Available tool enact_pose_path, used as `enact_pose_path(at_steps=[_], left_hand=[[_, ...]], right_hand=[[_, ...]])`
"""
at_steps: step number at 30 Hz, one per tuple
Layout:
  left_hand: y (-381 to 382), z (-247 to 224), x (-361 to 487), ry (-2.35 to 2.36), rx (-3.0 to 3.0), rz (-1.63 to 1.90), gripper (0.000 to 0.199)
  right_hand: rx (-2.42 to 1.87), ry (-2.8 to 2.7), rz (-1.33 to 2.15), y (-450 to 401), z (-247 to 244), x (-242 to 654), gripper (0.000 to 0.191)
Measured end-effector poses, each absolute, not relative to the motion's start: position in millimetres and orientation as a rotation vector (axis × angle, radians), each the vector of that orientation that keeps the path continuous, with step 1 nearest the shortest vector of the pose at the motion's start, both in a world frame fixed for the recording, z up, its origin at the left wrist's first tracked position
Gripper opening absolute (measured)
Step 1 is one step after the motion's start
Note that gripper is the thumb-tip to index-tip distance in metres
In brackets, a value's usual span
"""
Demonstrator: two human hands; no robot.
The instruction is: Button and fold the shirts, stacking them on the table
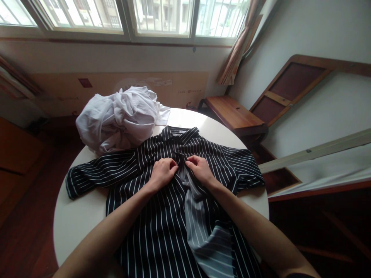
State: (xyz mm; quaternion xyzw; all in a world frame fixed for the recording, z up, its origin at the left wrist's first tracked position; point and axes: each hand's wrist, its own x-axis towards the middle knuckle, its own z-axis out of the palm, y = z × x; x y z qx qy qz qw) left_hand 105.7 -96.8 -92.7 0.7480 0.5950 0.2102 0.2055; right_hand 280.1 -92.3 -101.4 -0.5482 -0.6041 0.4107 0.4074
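The striped shirt [162, 208] lies spread on the round tabletop [74, 216], collar toward the window [162, 17]. At the shirt's front opening, below its collar, the left hand [163, 172] and right hand [199, 169] each pinch the fabric edge in their grip. Beyond the shirt's left sleeve sits crumpled white cloth [121, 117].

The left hand [162, 173] and right hand [201, 170] are bare, the right sleeve edge [301, 275] dark.

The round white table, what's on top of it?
A striped shirt is spread across the table, with a bundled white cloth beside it. Whatever lies underneath them is covered.
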Motion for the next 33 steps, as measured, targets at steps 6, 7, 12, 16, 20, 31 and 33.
enact_pose_path(at_steps=[6,7,12,16,20,31,33], left_hand=[[-92.9,-89.1,105.0,1.59,1.791,0.807,0.018],[-93.2,-89.2,106.2,1.594,1.79,0.803,0.019],[-93.5,-94.6,109.4,1.466,1.713,0.871,0.019],[-91.2,-98.8,107.8,1.366,1.621,0.924,0.02],[-91.3,-97.7,108.5,1.37,1.608,0.931,0.021],[-95.3,-95.2,110.9,1.519,1.693,0.877,0.021],[-95.5,-95.4,111.0,1.511,1.696,0.877,0.021]], right_hand=[[-1.319,-1.473,1.013,-98.9,-88.0,276.1,0.018],[-1.319,-1.495,0.997,-100.0,-86.0,274.5,0.018],[-1.353,-1.542,1.039,-99.1,-88.7,268.3,0.015],[-1.357,-1.451,1.117,-96.4,-93.8,267.9,0.015],[-1.328,-1.401,1.168,-97.0,-94.0,268.2,0.015],[-1.341,-1.422,1.08,-98.1,-94.0,268.8,0.016],[-1.332,-1.42,1.094,-98.3,-95.7,268.3,0.017]])
